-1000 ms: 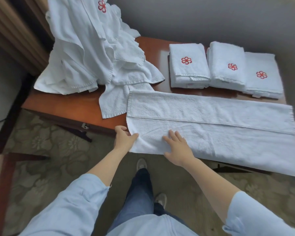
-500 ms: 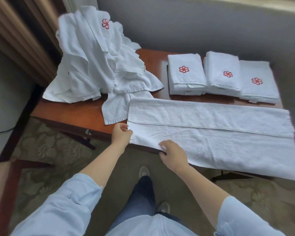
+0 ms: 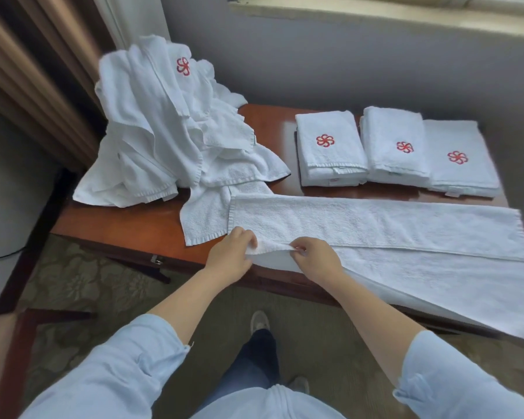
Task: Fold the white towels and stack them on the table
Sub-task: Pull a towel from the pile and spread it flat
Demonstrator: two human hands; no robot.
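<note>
Wood table [image 3: 133,234]: long white towel [image 3: 375,225] along its near edge, partly overhanging. Left hand [image 3: 229,258] and right hand [image 3: 315,260] now both pinch the near hem, raised off the tabletop; a second ago it lay flat. Next lengthwise fold likely starting.

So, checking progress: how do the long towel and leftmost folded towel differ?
The long towel is a strip overhanging the table; the leftmost folded towel is a compact rectangle. The long towel shows no logo, the folded towel a red flower. Left hand and right hand pinch only the long towel. Both are white.
</note>
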